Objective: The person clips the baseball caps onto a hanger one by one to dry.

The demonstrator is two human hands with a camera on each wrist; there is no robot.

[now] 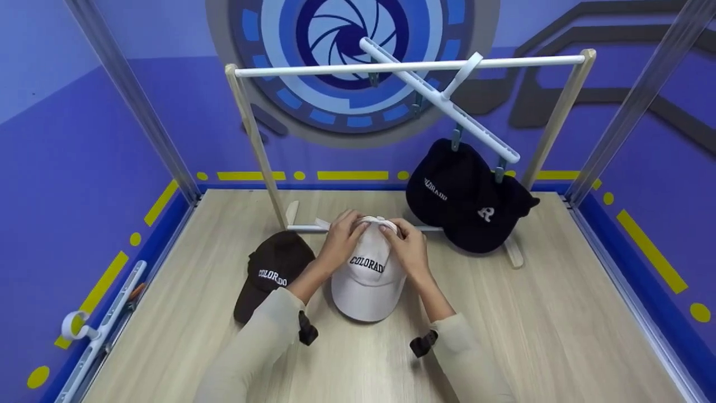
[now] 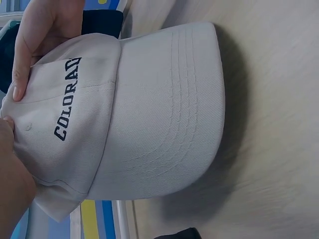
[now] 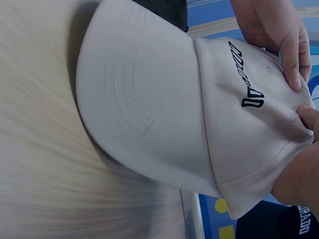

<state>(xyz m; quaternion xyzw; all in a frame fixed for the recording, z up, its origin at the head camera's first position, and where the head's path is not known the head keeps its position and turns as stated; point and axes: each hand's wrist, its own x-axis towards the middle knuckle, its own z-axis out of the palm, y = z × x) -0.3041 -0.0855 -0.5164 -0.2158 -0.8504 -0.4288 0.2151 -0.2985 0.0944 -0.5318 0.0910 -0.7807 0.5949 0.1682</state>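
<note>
At the back of the table [image 1: 537, 319], the rack [image 1: 313, 70] carries a white hanger [image 1: 476, 129] slung askew, and two caps, a black Colorado one [image 1: 428, 202] and a black one with an R [image 1: 475, 239], already hang from its near end, so I'd call those done. The pale Colorado cap [image 1: 366, 296], before the rack, and the brown cap [image 1: 283, 257], lying left of it, look like what's left. The left hand [image 1: 337, 240] and right hand [image 1: 411, 246] both pinch the pale crown's edge, thumbs in front, while two clips [image 1: 417, 105] farther along the hanger hold nothing.
</note>
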